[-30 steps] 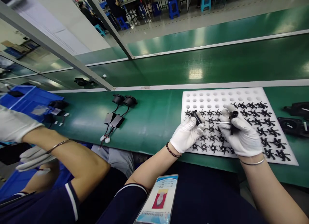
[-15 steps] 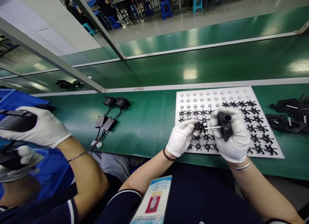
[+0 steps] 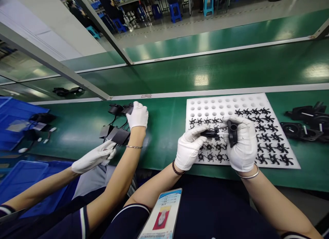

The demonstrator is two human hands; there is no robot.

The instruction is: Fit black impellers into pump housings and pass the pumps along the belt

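Note:
Gloved in white, my left hand pinches a small black bladed fan wheel, seen edge-on. My right hand, also gloved, is closed around a black fan housing turned on its side. A pale shaft sticks out of the housing toward the fan wheel, and the two parts face each other a short way apart. Whether the shaft tip is inside the wheel I cannot tell. Both hands are above a white foam tray, where rows of similar black fan wheels sit and the back holes show bare.
More black housings with pale shafts lie at the right. To my left, a co-worker's gloved hands hold black blower units wired to dark boxes. Blue bins stand at far left. A metal frame post rises behind the bench.
The fan wheel and the housing have come closer together, and both have turned more edge-on. The co-worker's hands have moved from the blue bins to the wired blower units.

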